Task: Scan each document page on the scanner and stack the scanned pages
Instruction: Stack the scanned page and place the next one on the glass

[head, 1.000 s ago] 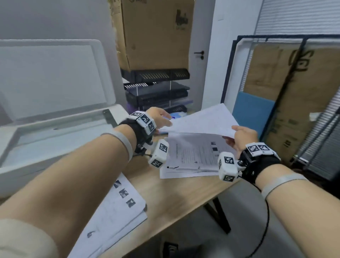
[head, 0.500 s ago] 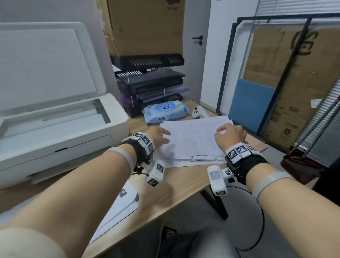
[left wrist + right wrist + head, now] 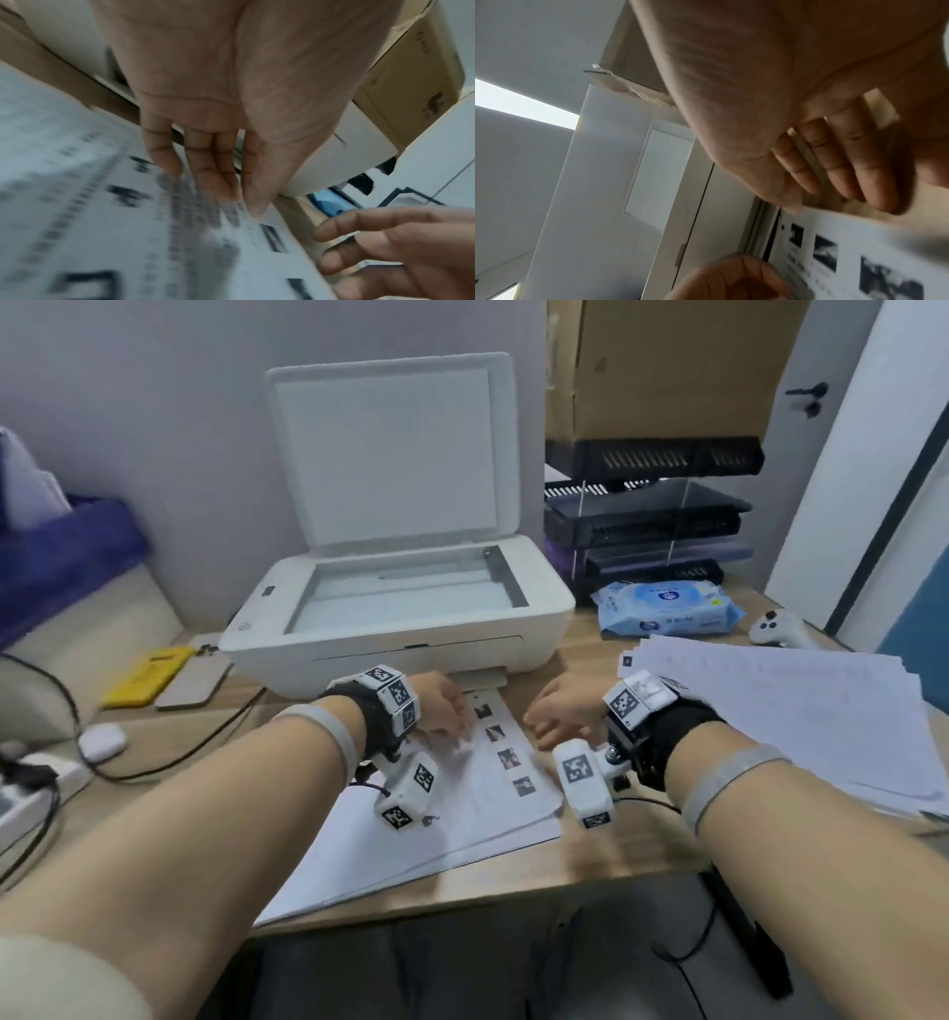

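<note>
The white scanner stands at the back of the desk with its lid raised and nothing on its glass. In front of it lies a stack of printed pages, face up, with small photos down one side. My left hand rests on the top page, its straight fingertips touching the print. My right hand is at that stack's right edge, fingers loosely extended, its thumb at the page's edge. A second stack, blank side up, lies to the right.
Black file trays under a cardboard box stand right of the scanner, with a blue pack of wipes and a white controller. At the left lie a yellow phone case, cables and a power strip.
The sheet held between both hands was laid on the right stack. Both hands then moved left to the printed stack in front of the scanner, and my view swung left.
</note>
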Demonstrator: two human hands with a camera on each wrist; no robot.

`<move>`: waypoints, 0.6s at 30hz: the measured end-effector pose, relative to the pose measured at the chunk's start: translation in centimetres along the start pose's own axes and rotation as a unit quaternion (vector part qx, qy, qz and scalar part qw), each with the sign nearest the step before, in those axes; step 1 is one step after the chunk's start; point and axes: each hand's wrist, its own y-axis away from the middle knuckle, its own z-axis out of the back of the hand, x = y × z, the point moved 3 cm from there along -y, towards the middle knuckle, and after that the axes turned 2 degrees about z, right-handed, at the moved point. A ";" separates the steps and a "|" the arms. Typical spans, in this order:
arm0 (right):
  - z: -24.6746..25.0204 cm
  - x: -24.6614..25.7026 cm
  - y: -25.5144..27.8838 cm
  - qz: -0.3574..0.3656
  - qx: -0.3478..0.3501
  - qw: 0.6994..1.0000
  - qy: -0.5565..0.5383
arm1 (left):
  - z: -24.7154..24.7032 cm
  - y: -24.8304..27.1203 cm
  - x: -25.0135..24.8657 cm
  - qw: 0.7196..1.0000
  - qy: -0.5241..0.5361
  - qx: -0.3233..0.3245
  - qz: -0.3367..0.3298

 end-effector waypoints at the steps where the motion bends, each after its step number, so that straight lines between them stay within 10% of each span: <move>1: -0.6 0.4 -0.4 -0.001 -0.001 1.000 0.005 | 0.1 0.3 1.3 1.000 -0.018 0.006 0.019; 18: -2.6 3.2 0.5 0.017 0.074 0.995 0.072 | 2.7 1.8 7.0 0.999 -0.015 -0.020 0.028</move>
